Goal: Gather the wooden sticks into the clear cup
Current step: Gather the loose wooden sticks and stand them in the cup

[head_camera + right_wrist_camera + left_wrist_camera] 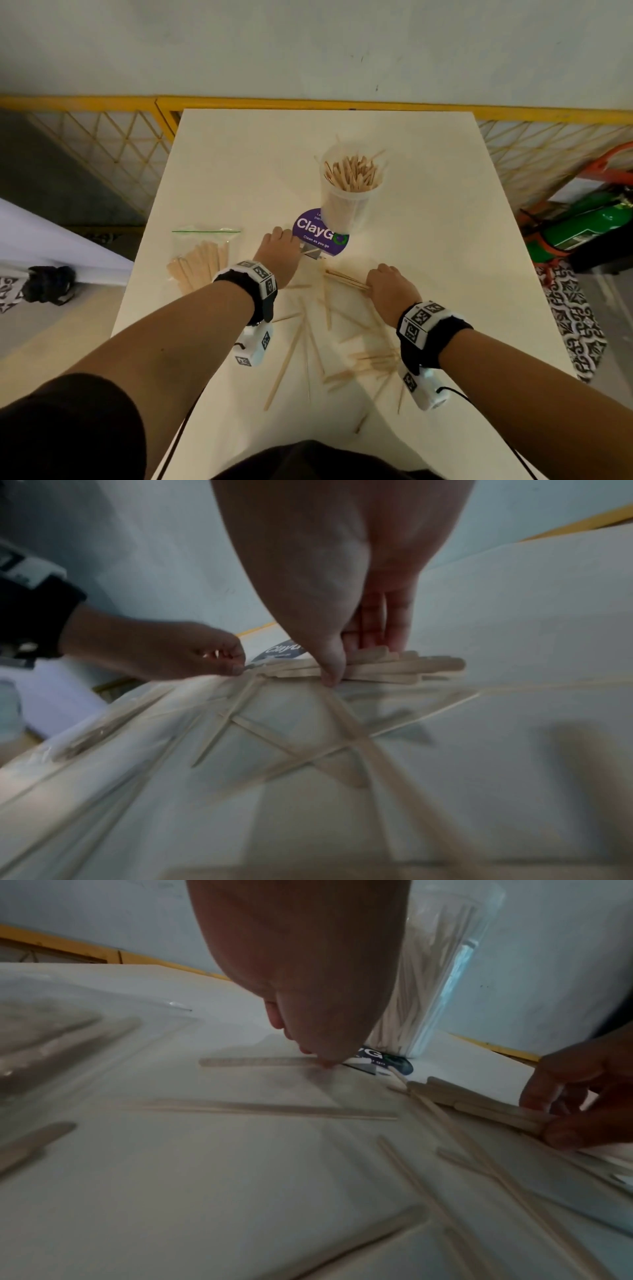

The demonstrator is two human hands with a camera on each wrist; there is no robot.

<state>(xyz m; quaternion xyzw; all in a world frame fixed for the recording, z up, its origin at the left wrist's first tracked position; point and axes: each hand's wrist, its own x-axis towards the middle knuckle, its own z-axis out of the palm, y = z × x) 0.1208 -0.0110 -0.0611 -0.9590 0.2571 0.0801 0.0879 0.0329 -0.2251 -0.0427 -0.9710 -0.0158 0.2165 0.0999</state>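
Observation:
The clear cup (346, 205), packed with upright wooden sticks, stands on the white table (239, 154) beyond my hands. My right hand (387, 284) grips a bundle of sticks (394, 666) low over the table, thumb in front and fingers behind. My left hand (279, 248) is just left of the cup, by the purple sticker (311, 226). Its curled fingertips (316, 1060) pinch the end of a single stick (260, 1062) that lies flat on the table. Several loose sticks (291, 353) lie scattered between my forearms.
A zip bag of wider wooden sticks (202, 260) lies on the table left of my left hand. A yellow mesh fence (102, 144) runs behind the table. A green cylinder (589, 222) stands on the floor to the right.

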